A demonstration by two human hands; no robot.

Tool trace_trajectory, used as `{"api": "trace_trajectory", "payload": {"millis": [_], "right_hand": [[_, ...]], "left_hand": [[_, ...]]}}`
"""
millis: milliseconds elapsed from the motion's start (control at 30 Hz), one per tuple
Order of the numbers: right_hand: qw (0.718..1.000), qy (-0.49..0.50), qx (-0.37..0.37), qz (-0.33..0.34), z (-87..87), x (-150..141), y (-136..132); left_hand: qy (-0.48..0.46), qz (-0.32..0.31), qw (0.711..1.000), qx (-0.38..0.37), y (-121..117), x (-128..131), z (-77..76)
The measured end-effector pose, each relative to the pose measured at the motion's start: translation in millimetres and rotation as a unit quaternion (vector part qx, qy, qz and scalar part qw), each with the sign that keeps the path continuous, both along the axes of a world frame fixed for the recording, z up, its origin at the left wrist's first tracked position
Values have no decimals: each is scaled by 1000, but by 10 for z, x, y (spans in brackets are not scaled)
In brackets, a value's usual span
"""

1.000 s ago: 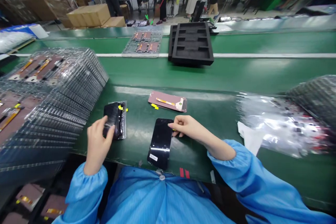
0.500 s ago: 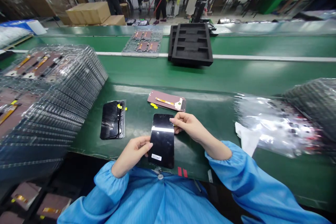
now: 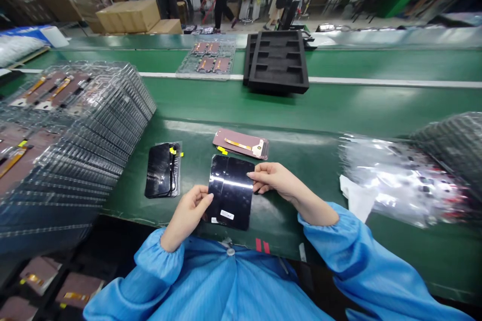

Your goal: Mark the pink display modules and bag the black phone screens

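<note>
Head cam looks fwd/down at L hand [image 3: 187, 218] & R hand [image 3: 273, 180].

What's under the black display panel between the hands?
A second black panel sticks out along the left edge of the top panel, with a small white label near its bottom. The top panel covers the rest of it.

One left hand [image 3: 187, 221], one right hand [image 3: 274, 180], two black phone screens [image 3: 231, 193]

One screen lies bagged left of center; four pink panels [image 3: 206, 64] sit in one clear tray [image 3: 184, 71], upper middle.

phone screen [image 3: 233, 191] edge — under left hand [image 3: 187, 218]; label [image 3: 227, 214] text — too small
</note>
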State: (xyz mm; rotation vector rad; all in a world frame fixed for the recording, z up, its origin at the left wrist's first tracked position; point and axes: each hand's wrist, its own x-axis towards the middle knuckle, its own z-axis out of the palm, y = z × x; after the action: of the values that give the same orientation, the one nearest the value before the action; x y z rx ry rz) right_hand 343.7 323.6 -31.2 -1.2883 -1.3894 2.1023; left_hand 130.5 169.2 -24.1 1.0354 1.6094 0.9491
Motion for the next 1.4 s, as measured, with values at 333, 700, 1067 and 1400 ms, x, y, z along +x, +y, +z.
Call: {"api": "trace_trajectory", "payload": {"millis": [333, 700, 1067, 1400], "right_hand": [[995, 69, 56, -35, 250, 89, 1], [772, -205, 602, -16, 410, -101, -351], [667, 54, 669, 323, 824, 29, -934], [730, 16, 661, 172, 938, 576, -482]], "left_hand": [[-24, 25, 997, 67, -16, -10, 89], [-117, -27, 993, 14, -140, 503, 181], [-165, 22, 986, 30, -47, 241, 228], [-232, -73, 967, 74, -128, 84, 295]]}}
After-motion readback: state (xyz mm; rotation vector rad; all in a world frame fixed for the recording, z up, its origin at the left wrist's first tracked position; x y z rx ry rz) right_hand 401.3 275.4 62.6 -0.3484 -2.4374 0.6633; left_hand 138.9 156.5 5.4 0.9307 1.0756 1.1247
